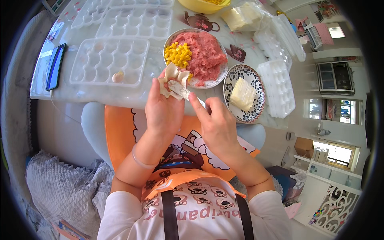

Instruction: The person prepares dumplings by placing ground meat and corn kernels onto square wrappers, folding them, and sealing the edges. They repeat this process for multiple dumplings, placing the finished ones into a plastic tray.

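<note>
In my left hand (pixel 166 109) rests a dumpling wrapper (pixel 165 85), its edges ruffled upward around a little pink filling. My right hand (pixel 218 123) grips a flat white-coated spatula (pixel 180 90), whose tip lies inside the wrapper. Just beyond them is a plate (pixel 218 78) heaped with raw minced meat (pixel 205 54) and yellow corn kernels (pixel 178 55). A patterned oval dish (pixel 250 116) to the right carries a stack of square wrappers (pixel 243 94). One finished dumpling (pixel 118 76) sits in a front compartment of the clear plastic tray (pixel 109 61) on the left.
More compartment trays (pixel 135 22) lie at the back left, and others are stacked (pixel 276 88) at the right edge. A phone (pixel 56 67) with a cable lies at the table's left end. At the back are a yellow basket (pixel 204 6) and bagged wrappers (pixel 243 16).
</note>
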`<state>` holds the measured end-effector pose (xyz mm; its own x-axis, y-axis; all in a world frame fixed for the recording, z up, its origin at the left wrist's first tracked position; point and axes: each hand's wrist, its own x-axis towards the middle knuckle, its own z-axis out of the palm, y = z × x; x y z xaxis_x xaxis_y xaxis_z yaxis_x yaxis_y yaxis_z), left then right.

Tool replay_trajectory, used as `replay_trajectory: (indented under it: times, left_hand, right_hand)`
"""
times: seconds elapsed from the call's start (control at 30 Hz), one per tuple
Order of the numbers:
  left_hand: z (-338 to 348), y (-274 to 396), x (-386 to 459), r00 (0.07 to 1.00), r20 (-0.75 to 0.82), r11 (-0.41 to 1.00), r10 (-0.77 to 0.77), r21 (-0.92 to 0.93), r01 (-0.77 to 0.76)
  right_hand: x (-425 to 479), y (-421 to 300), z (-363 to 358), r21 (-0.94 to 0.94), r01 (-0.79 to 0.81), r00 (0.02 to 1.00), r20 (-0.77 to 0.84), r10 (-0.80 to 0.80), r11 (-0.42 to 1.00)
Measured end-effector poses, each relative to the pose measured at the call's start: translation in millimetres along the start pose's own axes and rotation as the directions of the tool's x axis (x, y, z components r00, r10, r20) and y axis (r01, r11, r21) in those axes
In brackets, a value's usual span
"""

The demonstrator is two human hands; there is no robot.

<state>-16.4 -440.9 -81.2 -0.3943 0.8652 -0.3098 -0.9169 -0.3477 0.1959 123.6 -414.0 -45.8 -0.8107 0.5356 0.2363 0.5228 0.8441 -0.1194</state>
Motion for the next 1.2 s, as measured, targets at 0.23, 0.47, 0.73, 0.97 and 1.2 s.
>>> replay_trajectory:
  times: [0.23,0.47,0.73,0.97,1.2]
  left_hand:
    - [-20,12,11,0.998,0.038,0.996,0.055,0.072,-0.058]
    - [-16,11,3,0.995,0.097,0.999,-0.003,0.053,-0.002]
    - [-33,23,4,0.997,0.078,0.997,-0.013,0.074,0.007]
    - [-46,11,-4,0.992,-0.058,0.979,-0.116,0.159,0.124]
    - [-42,-1,-2,0.981,-0.091,0.964,-0.172,0.192,0.186]
  right_hand:
    - [1,6,-22,0.271,-0.111,0.991,0.104,0.085,0.956]
    - [11,46,4,0.745,-0.566,0.823,0.533,0.195,0.353]
    - [-1,67,-25,0.535,-0.332,0.936,0.089,0.339,0.777]
    - [7,93,-21,0.092,-0.248,0.966,0.101,0.239,0.964]
    - [17,94,-25,0.107,-0.160,0.979,0.145,0.143,0.981]
